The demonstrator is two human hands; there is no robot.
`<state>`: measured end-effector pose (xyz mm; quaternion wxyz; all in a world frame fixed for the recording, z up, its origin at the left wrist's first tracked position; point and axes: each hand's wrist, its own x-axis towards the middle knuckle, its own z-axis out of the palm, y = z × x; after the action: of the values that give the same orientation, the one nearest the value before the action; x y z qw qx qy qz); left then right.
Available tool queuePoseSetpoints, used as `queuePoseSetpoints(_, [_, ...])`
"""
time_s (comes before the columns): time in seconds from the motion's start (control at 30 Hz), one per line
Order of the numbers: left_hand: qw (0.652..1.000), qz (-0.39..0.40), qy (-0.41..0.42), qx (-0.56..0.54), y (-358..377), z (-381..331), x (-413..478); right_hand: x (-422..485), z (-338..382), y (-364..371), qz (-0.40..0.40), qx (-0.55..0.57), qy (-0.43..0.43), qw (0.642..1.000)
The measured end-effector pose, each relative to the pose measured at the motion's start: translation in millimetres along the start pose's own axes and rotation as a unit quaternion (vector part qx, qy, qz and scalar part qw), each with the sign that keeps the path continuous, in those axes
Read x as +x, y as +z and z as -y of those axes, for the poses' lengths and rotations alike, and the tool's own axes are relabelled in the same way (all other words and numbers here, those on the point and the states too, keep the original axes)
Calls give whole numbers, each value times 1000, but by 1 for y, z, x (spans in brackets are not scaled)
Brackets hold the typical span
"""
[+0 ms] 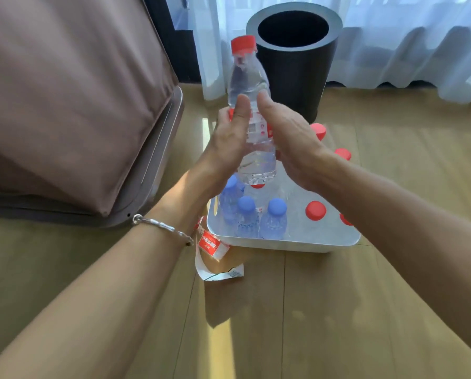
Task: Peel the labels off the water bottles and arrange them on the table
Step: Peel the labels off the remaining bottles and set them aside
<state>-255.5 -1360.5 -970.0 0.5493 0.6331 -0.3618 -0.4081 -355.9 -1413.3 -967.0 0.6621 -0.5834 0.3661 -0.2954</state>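
I hold a clear water bottle (249, 77) with a red cap upright in the air, above a low white table (297, 242). Its red and white label is partly visible between my hands. My left hand (229, 138) grips the bottle from the left, thumb raised along its side. My right hand (289, 138) wraps it from the right. On the table stand three small blue-capped bottles (274, 222) without labels and several red-capped bottles (315, 210). Peeled labels (212, 246) lie on the floor at the table's near left corner.
A dark cylindrical bin (294, 69) with an open top stands behind the table. A brown covered bed or sofa (64, 105) fills the left. White curtains (406, 36) hang at the back. The floor (338, 310) is wood.
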Motion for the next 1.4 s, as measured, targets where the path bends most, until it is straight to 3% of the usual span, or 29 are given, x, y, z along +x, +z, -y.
queuePoseSetpoints(0.13, [999,-29,18,27,5,8,-6,-4,-5,6,0,44,12,999])
queuePoseSetpoints(0.33, [997,-70,26,-20,13,11,-9,-8,-7,2,25,76,-14,997])
queuePoseSetpoints(0.57, [994,-83,42,-53,24,1,-9,-2,-1,1,-4,137,-28,990])
queuePoseSetpoints(0.8, [988,-103,107,49,24,5,-11,4,0,11,-83,197,33,976])
queuePoseSetpoints(0.93, [981,-99,137,96,18,3,-13,6,-4,14,-86,255,54,962])
queuePoseSetpoints(1.23, [986,-128,82,65,12,-16,-13,2,9,30,-73,367,35,927])
queuePoseSetpoints(1.4, [992,-110,58,21,10,-22,-10,4,16,34,-88,356,1,930])
